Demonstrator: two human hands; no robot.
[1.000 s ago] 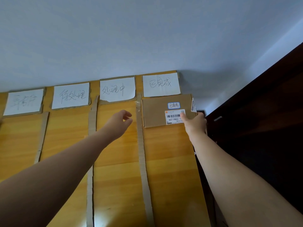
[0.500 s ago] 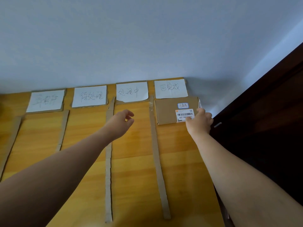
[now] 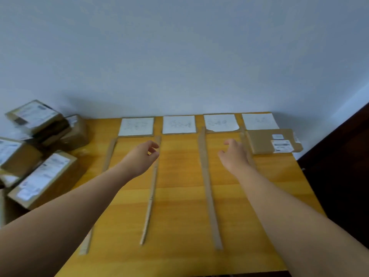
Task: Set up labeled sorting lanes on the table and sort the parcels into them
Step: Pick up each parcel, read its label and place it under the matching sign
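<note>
A flat parcel (image 3: 263, 141) lies in the far right corner of the counter (image 3: 179, 196), just below its label (image 3: 259, 121), so it seems sorted. The left hand (image 3: 139, 156) and right hand (image 3: 234, 154) hover empty with loose fingers. Other parcels (image 3: 43, 176) wait by the left edge.

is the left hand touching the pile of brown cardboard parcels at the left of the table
Apart. The head view shows bare yellow wooden table between the left hand and the pile of brown cardboard parcels.

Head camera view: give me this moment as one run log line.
flat brown cardboard parcel: rightmost lane | left hand: empty | right hand: empty | brown cardboard boxes: piled left, unsorted
</note>
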